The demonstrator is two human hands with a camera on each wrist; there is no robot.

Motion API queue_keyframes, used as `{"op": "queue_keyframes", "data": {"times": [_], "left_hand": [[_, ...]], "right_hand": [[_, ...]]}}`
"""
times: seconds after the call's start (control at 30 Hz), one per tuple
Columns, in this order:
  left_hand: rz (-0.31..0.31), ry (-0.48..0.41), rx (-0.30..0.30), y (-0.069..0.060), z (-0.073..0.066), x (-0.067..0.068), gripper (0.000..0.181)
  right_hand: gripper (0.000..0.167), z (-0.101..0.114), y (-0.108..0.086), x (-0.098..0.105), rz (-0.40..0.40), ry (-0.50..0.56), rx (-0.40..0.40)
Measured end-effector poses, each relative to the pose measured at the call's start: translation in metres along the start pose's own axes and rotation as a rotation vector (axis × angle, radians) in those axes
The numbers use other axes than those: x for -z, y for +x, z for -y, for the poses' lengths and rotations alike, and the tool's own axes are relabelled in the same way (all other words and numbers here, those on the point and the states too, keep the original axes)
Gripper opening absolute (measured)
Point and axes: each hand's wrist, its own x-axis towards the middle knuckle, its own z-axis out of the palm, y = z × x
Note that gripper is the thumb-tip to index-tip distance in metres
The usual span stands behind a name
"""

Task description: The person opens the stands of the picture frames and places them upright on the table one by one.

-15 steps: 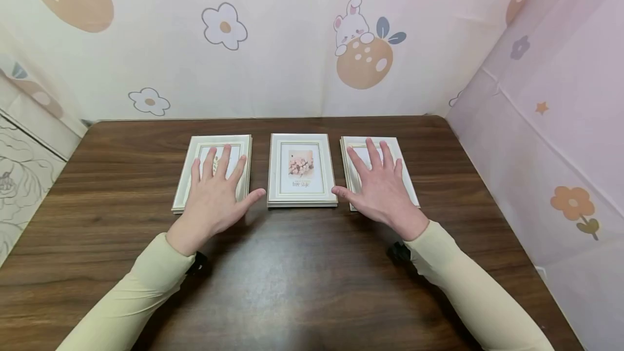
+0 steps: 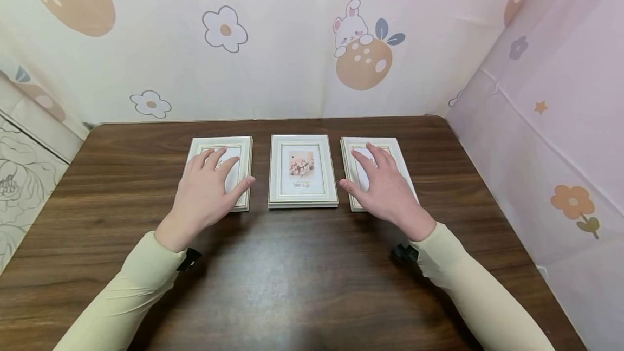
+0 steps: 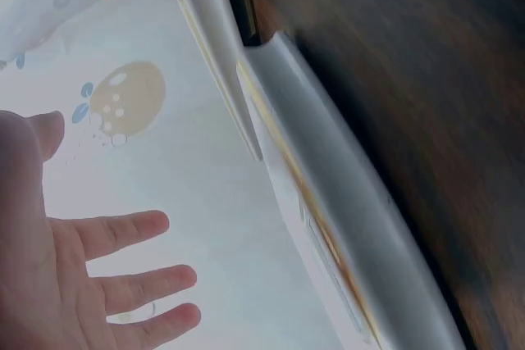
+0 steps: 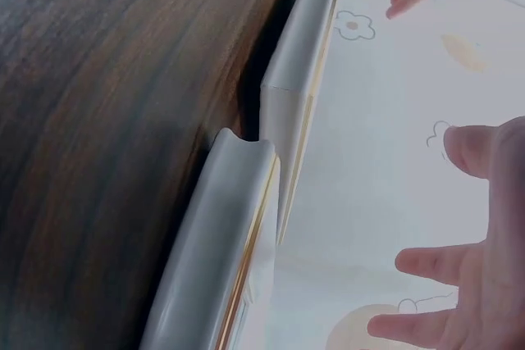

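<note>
Three white picture frames with thin gold trim lie flat in a row on the table. Over the left picture frame (image 2: 245, 148) hovers my left hand (image 2: 200, 194), fingers spread and slightly bent; the left wrist view shows a gap between the fingers (image 3: 156, 276) and the frame's edge (image 3: 328, 161). My right hand (image 2: 385, 188) hangs in the same way above the right picture frame (image 2: 397, 150), apart from its edge (image 4: 217, 235) in the right wrist view. Between the hands lies the middle picture frame (image 2: 302, 196), with a pink flower print and lettering. Both hands hold nothing.
The dark wood-grain table (image 2: 287, 280) extends in front of and beside the frames. Behind it hangs a pale curtain (image 2: 283, 69) printed with flowers and a bunny, and another patterned sheet (image 2: 526, 150) borders the right side. A dark wrist device (image 2: 189, 260) sits under the left cuff.
Both hands' fingers have drawn in from a wide spread and bent a little. The left hand has shifted slightly left, the right hand slightly right. The picture frames have stayed put.
</note>
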Motion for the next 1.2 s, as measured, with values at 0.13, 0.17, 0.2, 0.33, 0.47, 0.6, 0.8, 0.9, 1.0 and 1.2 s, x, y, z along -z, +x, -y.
{"op": "queue_keyframes", "data": {"times": [0.13,0.17,0.2,0.33,0.47,0.6,0.8,0.9,1.0,1.2], "left_hand": [[-0.060,-0.004,-0.006,-0.001,0.008,0.004,0.061],[-0.072,-0.009,-0.003,-0.001,0.010,0.006,0.060],[-0.081,-0.009,-0.001,-0.001,0.012,0.008,0.058],[-0.109,-0.025,0.017,-0.002,0.020,0.015,0.051],[-0.119,-0.031,0.052,-0.004,0.029,0.021,0.048],[-0.091,-0.020,0.092,-0.006,0.041,0.028,0.048],[0.011,-0.101,0.154,-0.003,0.060,0.036,0.051],[0.034,-0.149,0.170,0.000,0.067,0.039,0.049],[0.049,-0.175,0.187,0.002,0.075,0.041,0.049],[0.076,-0.221,0.233,0.006,0.091,0.044,0.048]], "right_hand": [[0.073,-0.003,-0.002,0.001,-0.015,0.025,0.002],[0.072,-0.003,-0.002,0.001,-0.021,0.031,0.008],[0.071,-0.004,-0.002,0.001,-0.028,0.038,0.013],[0.065,-0.006,-0.004,0.002,-0.036,0.089,0.023],[0.060,-0.008,-0.006,0.004,-0.021,0.151,0.021],[0.056,-0.009,-0.008,0.006,0.001,0.223,0.025],[0.050,-0.012,-0.012,0.010,0.039,0.354,0.004],[0.050,-0.012,-0.014,0.012,0.075,0.400,-0.034],[0.049,-0.012,-0.017,0.013,0.101,0.437,-0.059],[0.045,-0.013,-0.020,0.010,0.107,0.490,-0.047]]}}
